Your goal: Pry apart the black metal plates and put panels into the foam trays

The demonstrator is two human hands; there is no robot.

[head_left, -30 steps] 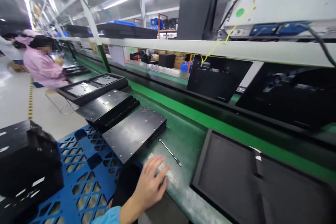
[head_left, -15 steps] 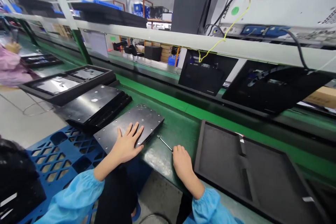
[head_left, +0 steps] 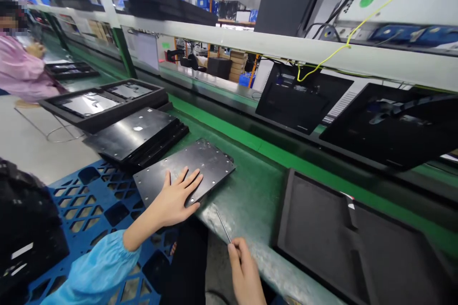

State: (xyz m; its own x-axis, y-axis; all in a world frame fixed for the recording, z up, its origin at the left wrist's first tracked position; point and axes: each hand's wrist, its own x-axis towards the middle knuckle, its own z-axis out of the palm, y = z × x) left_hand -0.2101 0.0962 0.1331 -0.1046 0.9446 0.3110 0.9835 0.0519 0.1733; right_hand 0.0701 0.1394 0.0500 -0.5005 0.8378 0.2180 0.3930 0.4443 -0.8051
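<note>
My left hand lies flat with fingers spread on a dark metal panel, which has small holes along its edges and rests on the green bench. Close to the bench's front edge, my right hand is closed around the end of a thin metal screwdriver. The handle is hidden inside the fingers, and the shaft points up and left toward the panel's near corner without touching it. Left of the panel sits a stack of similar panels.
A black foam tray lies at the right. Another tray holding metal parts is at the far left. Blue pallets stand on the floor. A person in pink sits at the left. Black panels lean behind the bench.
My right hand has moved down toward me with the screwdriver, whose tip has left the bench surface near the panel. The view has shifted. My left hand remains on the panel.
</note>
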